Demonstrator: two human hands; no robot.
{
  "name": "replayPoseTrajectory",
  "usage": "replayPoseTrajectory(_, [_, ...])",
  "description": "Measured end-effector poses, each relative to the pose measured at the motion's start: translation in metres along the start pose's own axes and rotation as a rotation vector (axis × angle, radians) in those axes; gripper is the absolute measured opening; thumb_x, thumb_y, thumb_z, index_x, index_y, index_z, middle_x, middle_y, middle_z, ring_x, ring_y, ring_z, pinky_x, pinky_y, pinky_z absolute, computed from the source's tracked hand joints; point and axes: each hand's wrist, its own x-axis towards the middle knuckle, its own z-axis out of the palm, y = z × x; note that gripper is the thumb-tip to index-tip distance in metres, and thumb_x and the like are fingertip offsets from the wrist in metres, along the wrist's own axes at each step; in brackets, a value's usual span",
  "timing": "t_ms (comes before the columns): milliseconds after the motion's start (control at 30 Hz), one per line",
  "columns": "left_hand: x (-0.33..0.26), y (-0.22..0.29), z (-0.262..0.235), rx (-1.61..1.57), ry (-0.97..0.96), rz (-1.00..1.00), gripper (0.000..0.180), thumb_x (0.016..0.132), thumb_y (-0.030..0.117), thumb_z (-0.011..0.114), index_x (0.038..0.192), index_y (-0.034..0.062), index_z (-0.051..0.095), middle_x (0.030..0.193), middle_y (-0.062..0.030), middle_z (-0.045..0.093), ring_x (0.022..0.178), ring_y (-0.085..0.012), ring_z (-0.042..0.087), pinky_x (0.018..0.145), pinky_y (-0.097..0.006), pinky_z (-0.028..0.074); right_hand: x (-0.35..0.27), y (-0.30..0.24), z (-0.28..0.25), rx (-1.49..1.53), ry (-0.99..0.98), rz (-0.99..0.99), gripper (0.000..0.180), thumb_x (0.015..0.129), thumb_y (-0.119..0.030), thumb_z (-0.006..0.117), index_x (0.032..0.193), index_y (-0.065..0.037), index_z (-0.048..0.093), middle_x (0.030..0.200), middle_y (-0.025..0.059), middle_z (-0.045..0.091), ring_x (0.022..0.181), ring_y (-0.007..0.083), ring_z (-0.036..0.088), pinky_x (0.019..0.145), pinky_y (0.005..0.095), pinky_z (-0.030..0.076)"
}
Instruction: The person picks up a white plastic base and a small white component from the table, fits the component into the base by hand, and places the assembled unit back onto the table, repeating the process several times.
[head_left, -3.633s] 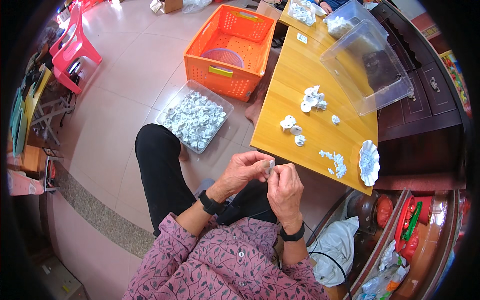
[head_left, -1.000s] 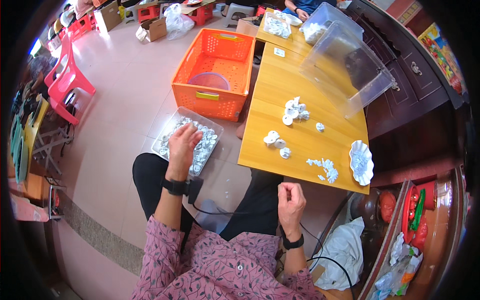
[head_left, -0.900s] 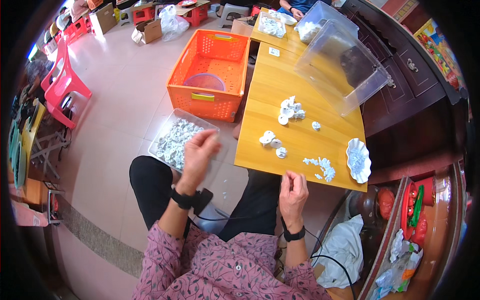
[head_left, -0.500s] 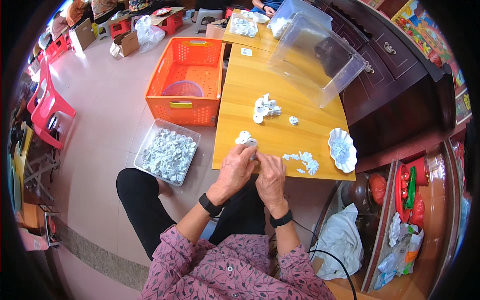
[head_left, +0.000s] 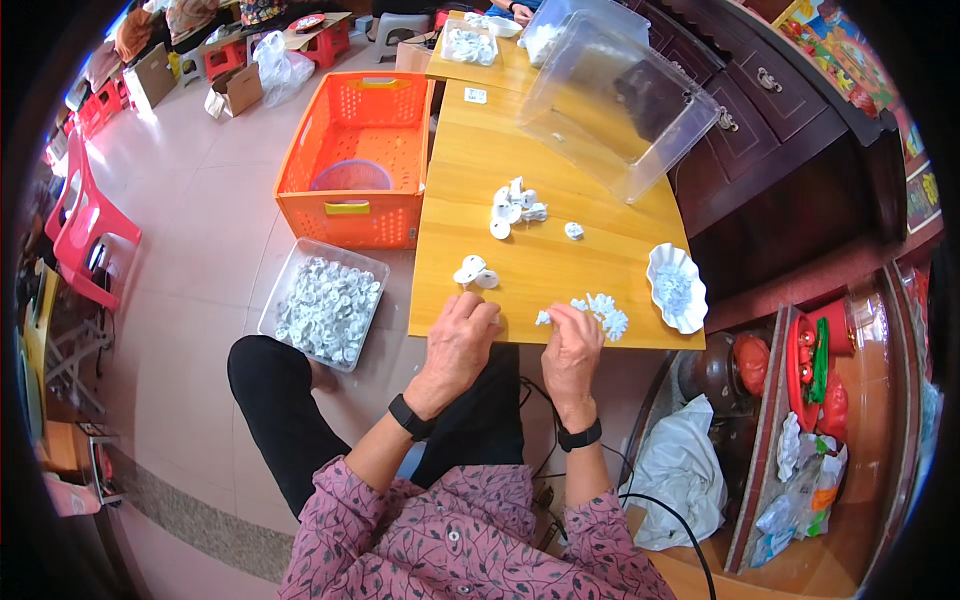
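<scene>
A small white label point(head_left: 475, 96) lies on the table's far end; open cardboard boxes point(head_left: 234, 90) stand on the floor.

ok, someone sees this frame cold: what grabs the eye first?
Probably the bright orange crate on the floor left of the wooden table, with a clear tray of small white parts just in front of it. Next, the two hands at the table's near edge: the left hand rests there, and the right hand pinches a small white piece beside a little white pile. A big clear tub lies tipped at the far end.
</scene>
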Motion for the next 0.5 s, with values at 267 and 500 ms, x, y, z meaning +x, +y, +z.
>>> replayPoseTrajectory(267, [-0.010,-0.003,-0.007,-0.294,0.113,-0.167,0.020,0.078,-0.002,0.071,0.097,0.0016,0.065,0.088,-0.0130,0.061,0.078,-0.0291,0.062,0.068,-0.035,0.052,-0.014,-0.006,-0.002,0.004,0.090,0.016,0.022,0.081,0.005,0.057,0.099,-0.002,0.066,0.106,0.0118,0.065,0.099,0.0312,0.060,0.088,0.0423,0.044])
replayPoseTrajectory(500, [-0.025,0.007,-0.028,-0.451,0.089,-0.305,0.026,0.082,-0.001,0.072,0.108,0.0015,0.068,0.092,-0.0065,0.063,0.074,-0.0120,0.063,0.065,-0.025,0.053,-0.013,-0.030,-0.009,-0.169,-0.086,-0.079,0.030,0.079,-0.001,0.064,0.110,-0.001,0.066,0.108,0.0121,0.059,0.102,0.0297,0.056,0.090,0.0445,0.041])
